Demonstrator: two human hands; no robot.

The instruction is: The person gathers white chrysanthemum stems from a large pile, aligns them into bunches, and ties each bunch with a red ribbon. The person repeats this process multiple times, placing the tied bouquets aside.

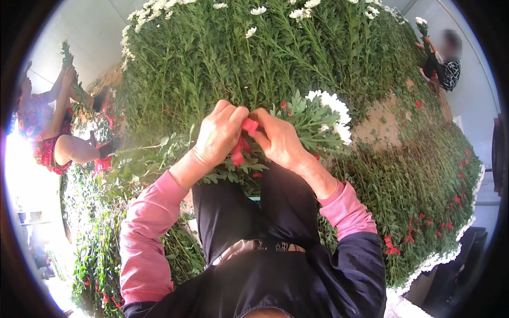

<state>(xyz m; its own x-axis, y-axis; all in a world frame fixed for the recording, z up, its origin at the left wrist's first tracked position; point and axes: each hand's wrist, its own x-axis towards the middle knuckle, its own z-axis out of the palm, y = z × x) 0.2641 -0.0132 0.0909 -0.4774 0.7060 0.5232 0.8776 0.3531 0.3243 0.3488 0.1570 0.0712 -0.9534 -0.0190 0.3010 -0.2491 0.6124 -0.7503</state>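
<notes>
Both my hands meet at the centre over a bunch of white chrysanthemums (334,114), whose heads point right and leafy stems run left across my lap. A red ribbon (241,151) passes between my hands and hangs down in front of the stems. My left hand (218,130) is closed, its fingers curled over the ribbon's end. The thumb and forefinger of my right hand (278,138) pinch a red loop of the same ribbon. Part of the bunch's stems is hidden beneath my hands.
A large pile of white-headed chrysanthemum stems (222,58) lies ahead. To my right are bunches tied with red ribbons (392,246). More green stems (101,222) lie at left. One person (53,122) sits at far left holding stems; another (448,66) is at far right.
</notes>
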